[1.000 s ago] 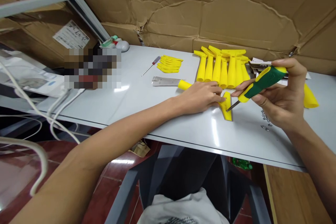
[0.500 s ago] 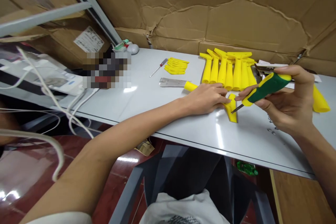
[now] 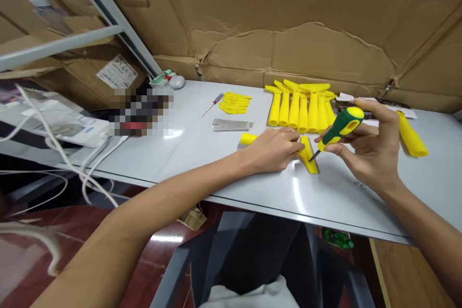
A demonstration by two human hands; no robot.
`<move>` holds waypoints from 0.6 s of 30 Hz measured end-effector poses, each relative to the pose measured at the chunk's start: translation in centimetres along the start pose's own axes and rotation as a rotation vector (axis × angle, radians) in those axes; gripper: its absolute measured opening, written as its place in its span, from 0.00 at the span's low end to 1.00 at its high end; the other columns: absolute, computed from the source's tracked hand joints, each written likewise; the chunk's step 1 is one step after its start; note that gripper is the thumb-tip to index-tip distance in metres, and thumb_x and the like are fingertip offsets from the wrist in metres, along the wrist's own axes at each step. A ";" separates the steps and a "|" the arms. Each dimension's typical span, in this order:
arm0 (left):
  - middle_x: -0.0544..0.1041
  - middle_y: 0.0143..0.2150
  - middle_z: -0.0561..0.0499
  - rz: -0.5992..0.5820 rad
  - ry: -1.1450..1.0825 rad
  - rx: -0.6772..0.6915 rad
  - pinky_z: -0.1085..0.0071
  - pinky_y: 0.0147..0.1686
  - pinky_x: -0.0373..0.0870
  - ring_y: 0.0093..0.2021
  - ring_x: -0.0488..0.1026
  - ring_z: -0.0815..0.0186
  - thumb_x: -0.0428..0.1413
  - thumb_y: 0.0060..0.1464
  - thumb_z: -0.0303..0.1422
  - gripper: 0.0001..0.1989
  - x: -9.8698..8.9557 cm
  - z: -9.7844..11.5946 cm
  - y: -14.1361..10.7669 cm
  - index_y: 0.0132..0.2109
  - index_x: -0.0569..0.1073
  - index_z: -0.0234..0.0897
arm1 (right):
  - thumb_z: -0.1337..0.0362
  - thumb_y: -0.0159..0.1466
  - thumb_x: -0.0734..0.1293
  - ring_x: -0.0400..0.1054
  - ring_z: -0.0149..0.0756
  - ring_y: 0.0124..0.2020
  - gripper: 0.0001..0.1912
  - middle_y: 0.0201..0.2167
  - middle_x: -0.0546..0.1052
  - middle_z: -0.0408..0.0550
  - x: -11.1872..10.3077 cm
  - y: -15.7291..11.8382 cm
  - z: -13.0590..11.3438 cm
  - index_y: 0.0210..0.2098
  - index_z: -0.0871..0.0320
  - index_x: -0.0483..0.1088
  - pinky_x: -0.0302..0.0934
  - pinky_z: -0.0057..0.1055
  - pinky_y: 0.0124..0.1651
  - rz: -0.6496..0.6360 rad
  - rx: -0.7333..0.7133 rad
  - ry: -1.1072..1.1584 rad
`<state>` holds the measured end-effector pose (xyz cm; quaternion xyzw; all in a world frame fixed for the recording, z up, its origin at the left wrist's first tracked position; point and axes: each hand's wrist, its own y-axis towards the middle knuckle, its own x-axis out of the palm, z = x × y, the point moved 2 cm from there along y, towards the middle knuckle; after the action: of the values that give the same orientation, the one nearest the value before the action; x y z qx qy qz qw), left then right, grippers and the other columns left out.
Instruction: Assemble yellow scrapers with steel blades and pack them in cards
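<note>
Left hand (image 3: 276,148) holds a yellow T-shaped plastic handle (image 3: 306,154) on the glossy white tabletop (image 3: 187,159); right hand (image 3: 373,149) grips a green-and-yellow screwdriver (image 3: 339,127), tip at the handle's crosspiece (image 3: 312,167); similar yellow handles (image 3: 293,110) lie grouped behind, flat silver metal plate (image 3: 233,125) nearby

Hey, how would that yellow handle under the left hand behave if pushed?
The yellow handle likely resists rolling, given its wide crosspiece. It may slide easily on the glossy table. Its smooth surface suggests stiff, light plastic.

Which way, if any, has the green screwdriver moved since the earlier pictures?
Yes: the green screwdriver has swung, its butt end now further left, nearer the row of yellow handles.
</note>
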<state>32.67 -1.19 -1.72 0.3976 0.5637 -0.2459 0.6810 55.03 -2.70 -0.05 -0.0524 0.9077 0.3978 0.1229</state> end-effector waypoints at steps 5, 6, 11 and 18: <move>0.80 0.51 0.41 -0.019 0.022 0.004 0.60 0.40 0.69 0.52 0.76 0.51 0.55 0.71 0.35 0.12 -0.3 0.0 0.1 0.54 0.81 0.37 | 0.64 0.54 0.84 0.83 0.49 0.42 0.48 0.59 0.75 0.43 0.6 -0.5 -0.3 0.69 0.31 0.67 0.85 0.51 0.42 0.000 -0.037 0.029; 0.80 0.51 0.41 -0.023 0.020 0.006 0.60 0.40 0.69 0.52 0.76 0.51 0.55 0.72 0.36 0.13 -0.3 0.0 0.1 0.55 0.80 0.37 | 0.64 0.55 0.83 0.83 0.50 0.41 0.47 0.58 0.76 0.43 0.8 -0.6 -0.6 0.69 0.31 0.67 0.85 0.52 0.42 0.027 -0.055 0.032; 0.80 0.51 0.43 -0.046 0.044 0.018 0.62 0.36 0.66 0.51 0.76 0.53 0.57 0.69 0.35 0.17 -0.2 0.2 0.1 0.62 0.75 0.38 | 0.61 0.59 0.81 0.83 0.53 0.43 0.41 0.65 0.74 0.42 1.2 -0.5 -1.8 0.69 0.31 0.69 0.86 0.56 0.46 0.225 -0.110 0.009; 0.81 0.44 0.46 0.057 0.203 0.189 0.63 0.29 0.61 0.44 0.77 0.59 0.55 0.72 0.37 0.13 0.0 0.3 0.0 0.56 0.78 0.37 | 0.59 0.58 0.82 0.84 0.51 0.43 0.40 0.55 0.80 0.43 0.8 0.4 -1.5 0.66 0.33 0.71 0.86 0.51 0.42 0.220 0.011 0.109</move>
<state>32.81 -1.46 -1.69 0.4985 0.5926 -0.2371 0.5867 53.88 -3.59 0.99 0.0264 0.9155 0.4004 0.0292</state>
